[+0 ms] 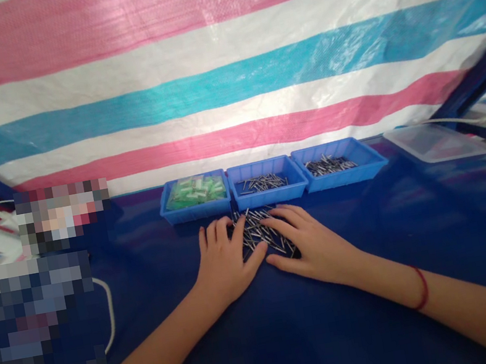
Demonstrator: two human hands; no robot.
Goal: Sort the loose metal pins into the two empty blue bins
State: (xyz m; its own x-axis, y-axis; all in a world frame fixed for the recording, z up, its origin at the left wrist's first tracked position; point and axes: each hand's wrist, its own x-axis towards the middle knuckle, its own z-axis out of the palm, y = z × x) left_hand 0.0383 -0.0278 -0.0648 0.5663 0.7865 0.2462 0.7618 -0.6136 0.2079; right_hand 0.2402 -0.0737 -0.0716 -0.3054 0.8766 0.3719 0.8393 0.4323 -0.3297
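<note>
A loose heap of thin silvery metal pins (pixel 261 232), perhaps rivets or nails, lies on the dark blue table (pixel 271 340). My left hand (pixel 228 257) rests at the heap's left side, fingers spread and thumb pointing inward. On the other side, my right hand (pixel 307 239) has its fingers stretched over the edge of the pins. Neither hand grips anything that I can see. Just behind the heap stands a blue bin (pixel 271 196) holding similar pins.
Left of that bin is another blue bin (pixel 196 213) with bagged green-and-white pieces; right of it, a third blue bin (pixel 350 175) holds darker pins. A clear plastic lid (pixel 436 141) lies at the right. White cable (pixel 109 306) loops at left. Striped sheeting (pixel 218 95) hangs behind.
</note>
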